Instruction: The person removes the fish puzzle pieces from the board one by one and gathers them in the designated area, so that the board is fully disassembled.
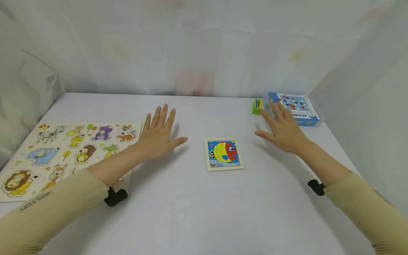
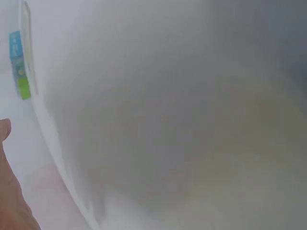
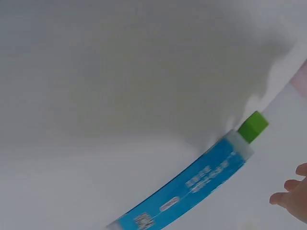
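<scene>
Both hands hover palm down over the white table with fingers spread, holding nothing. My left hand [image 1: 158,139] is beside the right edge of a large animal puzzle board [image 1: 71,156], its forearm crossing over that board. My right hand [image 1: 283,131] is at the right, its fingertips overlapping the front left of a blue box [image 1: 299,108] in the head view. Between the hands lies a small square fish puzzle [image 1: 224,154] in a pale frame. The right wrist view shows the blue box's side [image 3: 187,184] and some fingers [image 3: 292,184] at the right edge.
A small green block [image 1: 256,106] with coloured stripes stands left of the blue box, near the table's back edge. White curtain cloth [image 1: 197,46] hangs behind the table and along both sides. Dark wrist straps [image 1: 115,197] sit at the sleeve cuffs.
</scene>
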Motion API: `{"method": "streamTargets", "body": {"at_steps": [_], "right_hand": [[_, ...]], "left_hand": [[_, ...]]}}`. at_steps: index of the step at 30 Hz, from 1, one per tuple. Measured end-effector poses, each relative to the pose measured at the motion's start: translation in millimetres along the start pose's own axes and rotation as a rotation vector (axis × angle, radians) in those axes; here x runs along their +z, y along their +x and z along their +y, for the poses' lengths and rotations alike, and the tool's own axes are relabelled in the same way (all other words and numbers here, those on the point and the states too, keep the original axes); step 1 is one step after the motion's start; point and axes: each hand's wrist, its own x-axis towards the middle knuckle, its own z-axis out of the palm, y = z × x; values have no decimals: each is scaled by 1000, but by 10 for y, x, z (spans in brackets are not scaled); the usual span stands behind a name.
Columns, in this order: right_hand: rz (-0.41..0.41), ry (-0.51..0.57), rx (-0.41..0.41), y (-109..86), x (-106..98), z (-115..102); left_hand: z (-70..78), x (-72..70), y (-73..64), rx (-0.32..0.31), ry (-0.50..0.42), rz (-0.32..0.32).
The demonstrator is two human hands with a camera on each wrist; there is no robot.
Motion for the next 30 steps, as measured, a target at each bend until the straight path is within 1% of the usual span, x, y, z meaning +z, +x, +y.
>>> {"method": "streamTargets", "body": {"at_steps": [2,6,10,12,14,18,21,24,27,30], "right_hand": [[15,19,-22,73,-17,-91],[10,71,-51,210,-48,-309],[-6,127,-78,350,-47,-522],[-15,163,-92,411,-42,-623],[-21,205,-113,462,-34,-719],[-51,300,-159,542,-20,-871],[-76,379,-182,594,7,-943],[-102,462,-196,646,48,-987],[-143,531,-217,697,87,-1021],[-204,591,-224,729,109,-1045]], "left_hand": [[91,-7,51,26,-17,-3],[254,-3,160,88,-66,-24],[372,15,283,158,-130,-64],[408,27,342,190,-174,-95],[430,44,396,208,-233,-142],[441,77,472,219,-347,-227],[446,97,511,218,-405,-271],[460,111,537,227,-435,-281],[463,125,552,241,-468,-263],[458,155,572,250,-513,-244]]}}
